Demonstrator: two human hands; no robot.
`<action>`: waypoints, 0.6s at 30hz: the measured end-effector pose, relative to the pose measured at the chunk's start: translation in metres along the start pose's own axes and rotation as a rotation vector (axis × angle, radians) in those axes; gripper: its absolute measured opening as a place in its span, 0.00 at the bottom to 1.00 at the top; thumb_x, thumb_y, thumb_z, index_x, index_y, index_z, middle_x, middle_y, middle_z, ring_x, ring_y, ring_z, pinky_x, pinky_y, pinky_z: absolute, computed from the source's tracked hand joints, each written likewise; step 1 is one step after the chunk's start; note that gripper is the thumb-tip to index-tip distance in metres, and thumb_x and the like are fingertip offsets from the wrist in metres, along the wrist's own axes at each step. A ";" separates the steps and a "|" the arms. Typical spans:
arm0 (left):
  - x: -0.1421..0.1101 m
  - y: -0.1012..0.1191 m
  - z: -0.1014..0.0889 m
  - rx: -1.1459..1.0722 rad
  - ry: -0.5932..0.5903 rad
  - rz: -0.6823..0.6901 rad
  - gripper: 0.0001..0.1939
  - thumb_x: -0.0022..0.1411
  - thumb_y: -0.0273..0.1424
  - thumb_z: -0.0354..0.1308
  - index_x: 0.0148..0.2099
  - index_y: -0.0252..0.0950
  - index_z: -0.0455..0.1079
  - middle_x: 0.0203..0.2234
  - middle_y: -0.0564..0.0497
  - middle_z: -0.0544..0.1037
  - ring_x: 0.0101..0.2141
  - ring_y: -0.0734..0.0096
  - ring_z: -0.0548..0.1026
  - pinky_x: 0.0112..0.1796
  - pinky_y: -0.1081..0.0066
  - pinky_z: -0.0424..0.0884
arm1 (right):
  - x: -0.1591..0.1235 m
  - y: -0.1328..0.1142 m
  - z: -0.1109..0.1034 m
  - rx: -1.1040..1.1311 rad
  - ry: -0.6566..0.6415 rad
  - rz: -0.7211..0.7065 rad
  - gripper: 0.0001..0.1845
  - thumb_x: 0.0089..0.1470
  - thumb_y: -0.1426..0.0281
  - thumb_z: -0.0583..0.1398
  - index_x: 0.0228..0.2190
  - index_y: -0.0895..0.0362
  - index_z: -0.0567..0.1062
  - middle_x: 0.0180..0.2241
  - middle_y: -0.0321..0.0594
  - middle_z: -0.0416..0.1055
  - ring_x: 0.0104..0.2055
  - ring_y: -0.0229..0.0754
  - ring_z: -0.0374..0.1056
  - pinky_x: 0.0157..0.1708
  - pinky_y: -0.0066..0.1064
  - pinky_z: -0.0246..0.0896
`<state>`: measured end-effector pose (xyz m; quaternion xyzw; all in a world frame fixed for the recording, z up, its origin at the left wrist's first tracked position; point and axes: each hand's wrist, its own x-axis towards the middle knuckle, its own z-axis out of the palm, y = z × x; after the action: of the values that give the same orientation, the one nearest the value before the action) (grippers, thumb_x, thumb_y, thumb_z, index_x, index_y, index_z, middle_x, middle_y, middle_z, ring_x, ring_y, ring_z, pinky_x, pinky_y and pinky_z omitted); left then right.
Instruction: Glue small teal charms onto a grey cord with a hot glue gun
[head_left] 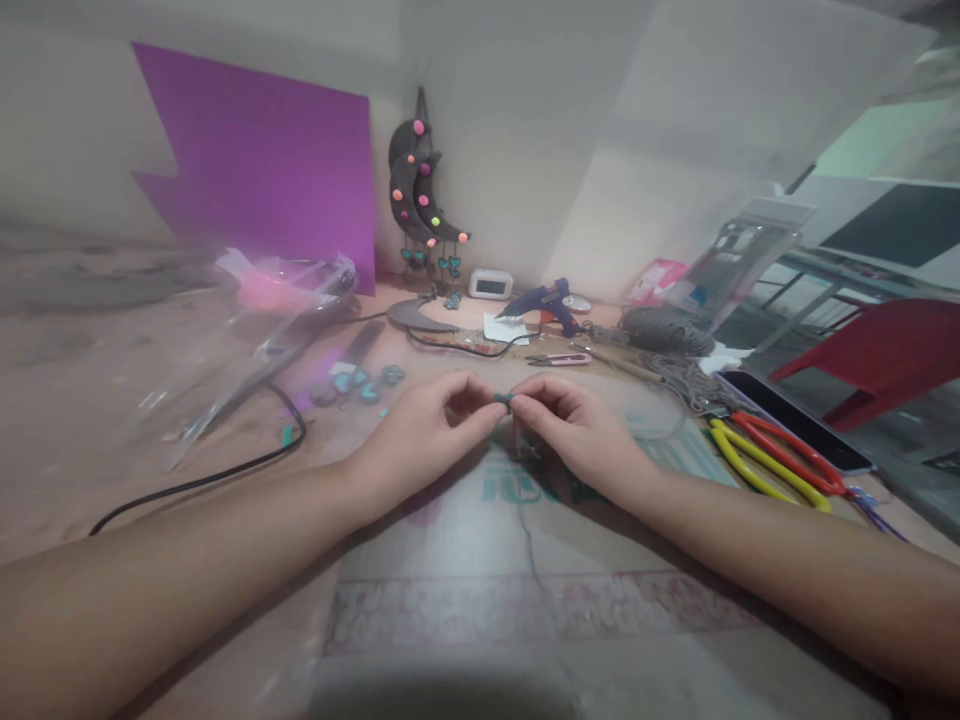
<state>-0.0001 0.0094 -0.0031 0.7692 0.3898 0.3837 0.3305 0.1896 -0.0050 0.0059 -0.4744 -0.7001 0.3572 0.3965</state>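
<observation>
My left hand (439,425) and my right hand (566,415) meet fingertip to fingertip over the plastic-covered work surface. Pinched between their thumbs and index fingers is a small teal-and-grey craft piece (503,399), mostly hidden by the fingers. Below the hands a thin grey strand (527,540) runs toward me; I cannot tell whether it joins the piece. Several teal-and-grey pieces (367,388) lie left of my left hand. Beyond the hands are pink-handled thread snips (559,359) and a blue glue gun (541,303).
A grey yarn ball (666,331), red-handled pliers (787,452), yellow-handled pliers (765,468) and a phone (799,420) lie at right. A black cord (202,487) crosses the left side. Grey moon hangings (405,190), a white clock (491,284) and purple sheet (277,170) stand behind.
</observation>
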 end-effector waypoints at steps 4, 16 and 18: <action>0.001 0.003 -0.001 -0.021 0.009 -0.045 0.10 0.65 0.36 0.54 0.36 0.36 0.71 0.30 0.51 0.77 0.32 0.68 0.74 0.33 0.70 0.68 | 0.003 -0.003 -0.005 -0.011 0.043 -0.061 0.10 0.59 0.62 0.59 0.33 0.56 0.72 0.27 0.34 0.69 0.26 0.35 0.62 0.26 0.27 0.58; 0.001 -0.005 0.000 -0.126 -0.007 -0.220 0.14 0.63 0.44 0.56 0.36 0.38 0.71 0.27 0.52 0.77 0.23 0.71 0.70 0.21 0.74 0.61 | 0.048 0.012 -0.088 -0.577 0.358 -0.087 0.10 0.55 0.68 0.61 0.39 0.57 0.78 0.37 0.42 0.78 0.38 0.45 0.72 0.40 0.35 0.64; 0.002 -0.003 -0.001 -0.114 -0.005 -0.205 0.13 0.63 0.42 0.56 0.38 0.38 0.72 0.28 0.52 0.78 0.25 0.69 0.72 0.23 0.73 0.63 | 0.055 0.022 -0.097 -0.602 0.360 -0.037 0.17 0.54 0.69 0.60 0.45 0.60 0.77 0.44 0.47 0.78 0.43 0.48 0.73 0.46 0.39 0.65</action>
<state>-0.0012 0.0127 -0.0047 0.7061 0.4432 0.3675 0.4121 0.2719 0.0653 0.0406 -0.6126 -0.7014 0.0380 0.3623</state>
